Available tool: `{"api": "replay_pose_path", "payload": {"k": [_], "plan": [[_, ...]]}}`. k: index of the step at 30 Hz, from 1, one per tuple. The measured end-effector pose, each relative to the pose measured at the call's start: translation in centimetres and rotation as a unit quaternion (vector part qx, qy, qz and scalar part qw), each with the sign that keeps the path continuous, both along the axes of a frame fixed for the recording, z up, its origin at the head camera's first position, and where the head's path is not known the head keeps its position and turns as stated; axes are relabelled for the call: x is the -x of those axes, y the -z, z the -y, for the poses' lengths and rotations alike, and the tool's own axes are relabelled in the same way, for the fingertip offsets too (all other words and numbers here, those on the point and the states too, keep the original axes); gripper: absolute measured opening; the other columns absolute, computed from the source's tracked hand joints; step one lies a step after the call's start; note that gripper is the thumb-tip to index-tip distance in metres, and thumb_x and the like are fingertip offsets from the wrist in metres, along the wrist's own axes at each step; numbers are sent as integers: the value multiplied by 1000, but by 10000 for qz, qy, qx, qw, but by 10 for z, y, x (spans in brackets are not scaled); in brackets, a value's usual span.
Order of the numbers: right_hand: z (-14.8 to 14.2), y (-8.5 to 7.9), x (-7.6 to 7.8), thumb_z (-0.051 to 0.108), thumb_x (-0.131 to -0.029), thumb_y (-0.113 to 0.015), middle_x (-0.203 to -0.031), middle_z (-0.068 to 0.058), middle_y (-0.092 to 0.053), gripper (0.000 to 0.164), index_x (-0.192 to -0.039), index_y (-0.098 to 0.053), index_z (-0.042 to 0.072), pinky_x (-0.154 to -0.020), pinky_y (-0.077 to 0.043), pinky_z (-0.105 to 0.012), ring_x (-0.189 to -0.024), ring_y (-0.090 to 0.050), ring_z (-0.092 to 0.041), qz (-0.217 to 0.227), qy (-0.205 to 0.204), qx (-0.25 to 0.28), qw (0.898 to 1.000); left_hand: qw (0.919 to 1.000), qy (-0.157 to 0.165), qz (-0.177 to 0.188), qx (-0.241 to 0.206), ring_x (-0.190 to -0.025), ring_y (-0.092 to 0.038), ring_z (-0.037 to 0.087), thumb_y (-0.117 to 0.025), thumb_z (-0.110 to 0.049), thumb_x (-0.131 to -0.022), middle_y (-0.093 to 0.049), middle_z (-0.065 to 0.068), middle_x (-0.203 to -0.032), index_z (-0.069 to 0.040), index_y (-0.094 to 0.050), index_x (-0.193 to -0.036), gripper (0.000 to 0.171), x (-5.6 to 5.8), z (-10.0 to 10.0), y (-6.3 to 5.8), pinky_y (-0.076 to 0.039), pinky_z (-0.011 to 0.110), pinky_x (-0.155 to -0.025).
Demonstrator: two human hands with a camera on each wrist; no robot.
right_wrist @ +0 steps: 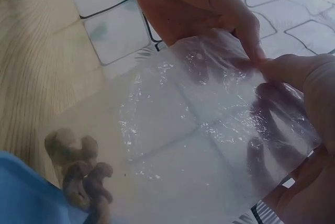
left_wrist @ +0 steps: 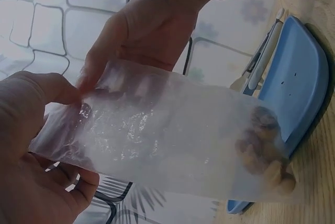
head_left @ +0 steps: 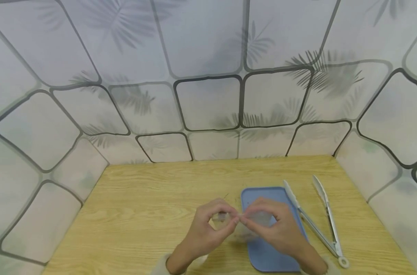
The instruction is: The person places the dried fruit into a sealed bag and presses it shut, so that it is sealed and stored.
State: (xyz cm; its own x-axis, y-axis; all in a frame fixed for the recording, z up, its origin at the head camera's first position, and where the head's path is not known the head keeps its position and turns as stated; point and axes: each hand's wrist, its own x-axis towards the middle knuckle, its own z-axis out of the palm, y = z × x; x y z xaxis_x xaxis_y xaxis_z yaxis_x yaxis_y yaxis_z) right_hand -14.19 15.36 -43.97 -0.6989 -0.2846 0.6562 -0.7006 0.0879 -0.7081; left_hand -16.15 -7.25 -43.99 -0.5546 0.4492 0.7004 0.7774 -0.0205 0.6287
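Both hands meet at the top edge of a clear plastic bag, thumbs and fingertips pinching it side by side. My left hand grips it from the left, my right hand from the right. The bag hangs down from the fingers, and several small brown, curled, lumpy pieces lie at its bottom end, seen through the plastic. Under the right hand lies a blue tray, with small dark specks on it in the left wrist view. In the head view the hands hide much of the bag.
Metal tongs with pale tips lie spread apart at the right, one arm reaching over the tray's edge. The wooden table is bordered at the back and sides by patterned white panels.
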Motion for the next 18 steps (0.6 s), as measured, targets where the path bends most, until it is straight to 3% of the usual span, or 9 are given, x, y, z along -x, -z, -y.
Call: {"api": "replay_pose_path", "payload": {"k": [8,13,18], "plan": [[2,3,2,-16,-82,-84,-95,-5,-81,34,-104,-81,10,-89,-62,-27,-89,-76,-14,-406,-311,75,9987,9990,-150,-372,209,-83,-64,17,-80,8,-85,-75,4,-90,-8,-74,-101,24,-1,2,-1,-55,22,-77],[-1,3,3,-14,-80,-87,-94,-7,-80,34,-104,-80,9,-89,-61,-24,-89,-76,-14,-776,-264,-28,9966,9973,-181,-521,494,-82,-64,15,-81,4,-89,-74,1,-89,-11,-73,-102,21,-2,8,-10,-55,22,-77],[-11,-2,-1,-17,-82,-84,-96,-4,-80,38,-107,-79,12,-89,-61,-24,-91,-76,-14,-630,-304,-248,9972,9967,-46,-419,687,-81,-61,10,-79,-5,-97,-75,-2,-89,-13,-74,-100,10,-2,16,-18,-55,20,-74]]}}
